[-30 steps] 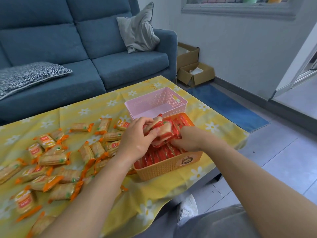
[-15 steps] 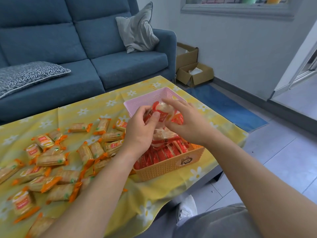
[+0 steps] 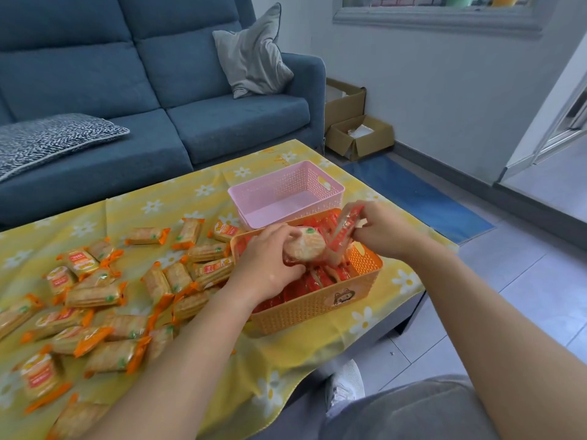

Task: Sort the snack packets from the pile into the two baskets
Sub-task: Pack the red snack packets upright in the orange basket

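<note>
An orange basket (image 3: 320, 308) full of red snack packets stands near the table's right front corner. Behind it is a pink basket (image 3: 287, 192), with nothing inside. My left hand (image 3: 270, 258) holds a round cracker packet (image 3: 305, 244) with red wrapping over the orange basket. My right hand (image 3: 381, 227) grips a red packet (image 3: 344, 227) by its end, tilted above the basket's far side. A pile of orange-ended cracker packets (image 3: 104, 293) lies spread over the yellow flowered tablecloth (image 3: 178, 198) to the left.
A blue sofa (image 3: 152, 90) with a grey cushion (image 3: 254, 55) stands behind the table. Cardboard boxes (image 3: 355, 134) and a blue mat (image 3: 419, 192) lie on the floor to the right. My knee and a white shoe (image 3: 346, 385) are below the table edge.
Both hands came down from above the pink basket's front to just over the orange basket. They have drawn apart, each now holding its own packet.
</note>
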A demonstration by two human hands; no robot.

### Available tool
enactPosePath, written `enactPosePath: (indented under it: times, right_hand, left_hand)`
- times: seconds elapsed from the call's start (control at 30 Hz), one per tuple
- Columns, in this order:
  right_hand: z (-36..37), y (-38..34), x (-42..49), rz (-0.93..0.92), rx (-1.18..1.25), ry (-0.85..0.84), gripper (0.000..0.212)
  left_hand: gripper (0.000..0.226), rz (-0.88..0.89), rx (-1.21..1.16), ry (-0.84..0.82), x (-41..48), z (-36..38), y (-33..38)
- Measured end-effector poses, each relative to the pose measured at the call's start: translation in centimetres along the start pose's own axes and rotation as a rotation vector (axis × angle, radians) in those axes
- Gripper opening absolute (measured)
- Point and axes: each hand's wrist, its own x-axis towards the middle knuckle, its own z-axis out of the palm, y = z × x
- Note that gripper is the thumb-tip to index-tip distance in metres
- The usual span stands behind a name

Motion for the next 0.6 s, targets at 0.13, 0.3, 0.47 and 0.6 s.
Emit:
enactPosePath:
  times: [0.13, 0.3, 0.47, 0.6]
  right_hand:
    - [-1.5, 0.2, 0.0, -0.061, -0.050, 0.135, 0.042]
    - [0.3, -0.5, 0.2, -0.005, -0.359, -0.093, 0.053]
    - [1.3, -0.6, 0.5, 0.027, -0.308, -0.159, 0.056]
    - [1.0, -0.7, 0.0, 0.218, 0.040, -0.165, 0.034]
  left_hand:
    - [0.040, -0.020, -0.049, 0.068, -0.1, -0.2, 0.2]
    - [0.029, -0.078, -0.184, 0.159, -0.2, -0.1, -0.2]
    - [0.029, -0.067, -0.179, 0.139, -0.3, 0.0, -0.5]
    - [0.028, -0.094, -0.254, 0.163, -0.2, 0.0, -0.9]
